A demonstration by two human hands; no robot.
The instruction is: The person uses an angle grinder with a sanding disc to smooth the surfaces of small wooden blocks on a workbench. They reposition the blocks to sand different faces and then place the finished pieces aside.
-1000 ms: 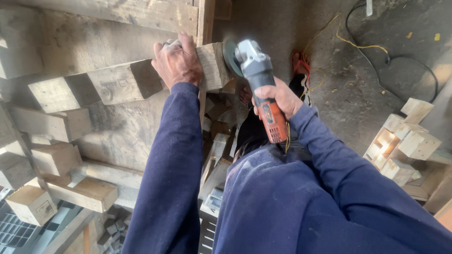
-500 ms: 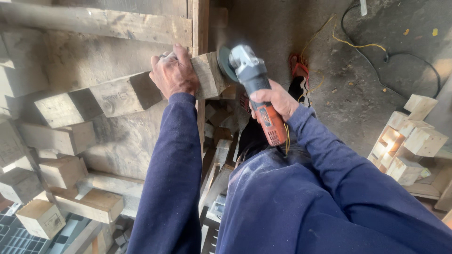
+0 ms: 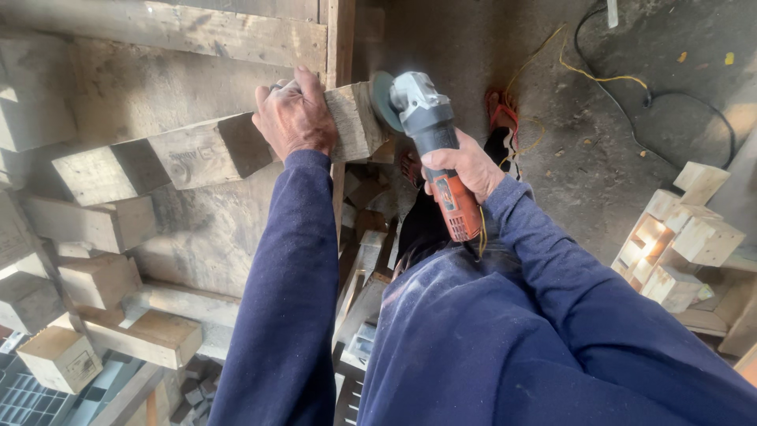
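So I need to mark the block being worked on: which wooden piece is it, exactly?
Start at the wooden bench on the left, with blocks lying across it. The wood block sticks out past its right edge, pinned under the left hand. Unlike its neighbours, its end meets the grinder in the right hand.

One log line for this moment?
left hand: pressing wooden block | right hand: gripping angle grinder | disc at block end

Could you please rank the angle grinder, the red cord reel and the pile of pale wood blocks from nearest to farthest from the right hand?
1. angle grinder: held in the right hand.
2. red cord reel: just beyond, on the floor.
3. pale wood blocks: far right.
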